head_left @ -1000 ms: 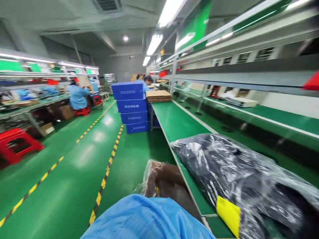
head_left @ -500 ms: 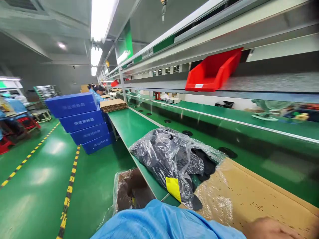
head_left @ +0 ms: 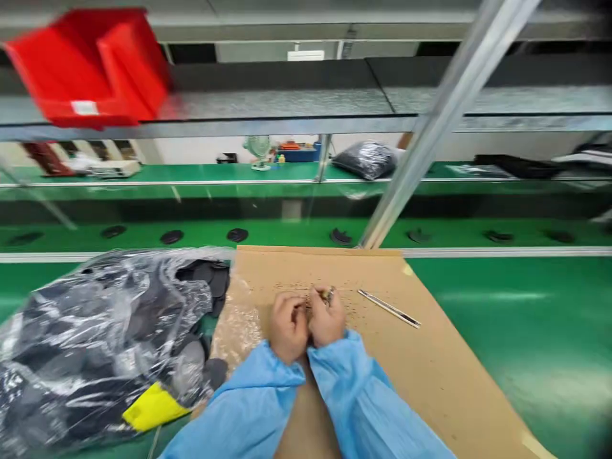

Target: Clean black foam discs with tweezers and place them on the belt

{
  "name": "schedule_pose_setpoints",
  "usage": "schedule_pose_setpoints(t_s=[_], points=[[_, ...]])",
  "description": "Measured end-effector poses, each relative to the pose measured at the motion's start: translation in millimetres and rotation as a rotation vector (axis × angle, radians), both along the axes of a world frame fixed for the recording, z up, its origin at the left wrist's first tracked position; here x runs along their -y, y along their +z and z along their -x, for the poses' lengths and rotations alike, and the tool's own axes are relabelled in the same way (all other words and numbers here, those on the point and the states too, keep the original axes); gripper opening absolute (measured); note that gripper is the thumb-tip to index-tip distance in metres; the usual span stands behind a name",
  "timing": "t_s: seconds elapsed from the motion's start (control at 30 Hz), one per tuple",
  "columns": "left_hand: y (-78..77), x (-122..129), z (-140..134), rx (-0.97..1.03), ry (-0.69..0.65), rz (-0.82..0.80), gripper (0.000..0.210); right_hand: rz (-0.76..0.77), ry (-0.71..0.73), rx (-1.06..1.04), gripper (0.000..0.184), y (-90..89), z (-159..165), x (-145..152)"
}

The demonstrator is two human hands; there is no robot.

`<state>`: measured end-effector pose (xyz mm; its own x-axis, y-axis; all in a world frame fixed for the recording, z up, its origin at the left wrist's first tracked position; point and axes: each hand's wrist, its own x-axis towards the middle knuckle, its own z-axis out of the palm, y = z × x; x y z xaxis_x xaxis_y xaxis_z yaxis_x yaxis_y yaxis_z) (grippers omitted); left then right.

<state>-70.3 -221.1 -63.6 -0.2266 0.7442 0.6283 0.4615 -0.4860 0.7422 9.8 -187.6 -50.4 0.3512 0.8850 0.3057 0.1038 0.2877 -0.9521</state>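
Observation:
My left hand [head_left: 288, 326] and my right hand [head_left: 327, 317] are close together over a brown cardboard sheet [head_left: 406, 382], both with fingers curled in. A small shiny bit shows at the right fingertips, too blurred to name. Whatever the left fingers hold is hidden. Small dark specks [head_left: 354, 312] are scattered on the cardboard around both hands. To their right lies a thin white-and-black stick-like tool [head_left: 389, 309]. On the left, a clear plastic bag [head_left: 109, 319] full of dark grey flat rounded pieces [head_left: 213, 280] spills some at its mouth; a yellow label [head_left: 153, 408] is on it.
A slanted metal post [head_left: 444, 121] rises behind the cardboard. A red bin [head_left: 90, 70] sits on the shelf at upper left. Small dark discs [head_left: 237, 234] lie along the green bench [head_left: 516, 319]. Behind stand a small fan [head_left: 259, 150] and a filled dark bag [head_left: 368, 159].
My view has swung right from the aisle and stacked blue boxes to face the bench. Both hands now show together over the cardboard; before, only part of one hand was visible at the bottom.

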Motion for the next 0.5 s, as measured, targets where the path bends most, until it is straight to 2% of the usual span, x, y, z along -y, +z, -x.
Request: schedule_pose_setpoints(t_s=[0.13, 0.2, 0.27, 0.3, 0.4, 0.5], points=[[-9.8, 2.1, -3.0, 0.022, -0.017, 0.032, 0.017, 0.011, -0.025, 0.388, 0.017, 21.8, -15.1, -61.7], [-10.9, 3.8, -4.1, 0.039, -0.038, 0.044, 0.018, 0.146, -0.049, 0.676, 0.016, 32.1, -27.5, -105.4], [-10.0, 4.8, -4.4, 0.056, -0.058, 0.056, 0.018, 0.282, -0.063, 0.966, 0.025, 38.7, -39.0, -148.6], [-9.2, 5.1, -4.4, 0.060, -0.064, 0.062, 0.018, 0.401, -0.063, 1.067, 0.031, 40.1, -43.7, -167.8], [-6.7, 6.1, -4.7, 0.072, -0.071, 0.083, 0.019, 0.558, -0.132, 1.112, 0.039, 37.1, -51.5, -211.3], [-5.6, 6.4, -5.8, 0.067, -0.067, 0.099, 0.019, 0.623, -0.188, 1.108, 0.040, 26.4, -53.9, -235.6]])
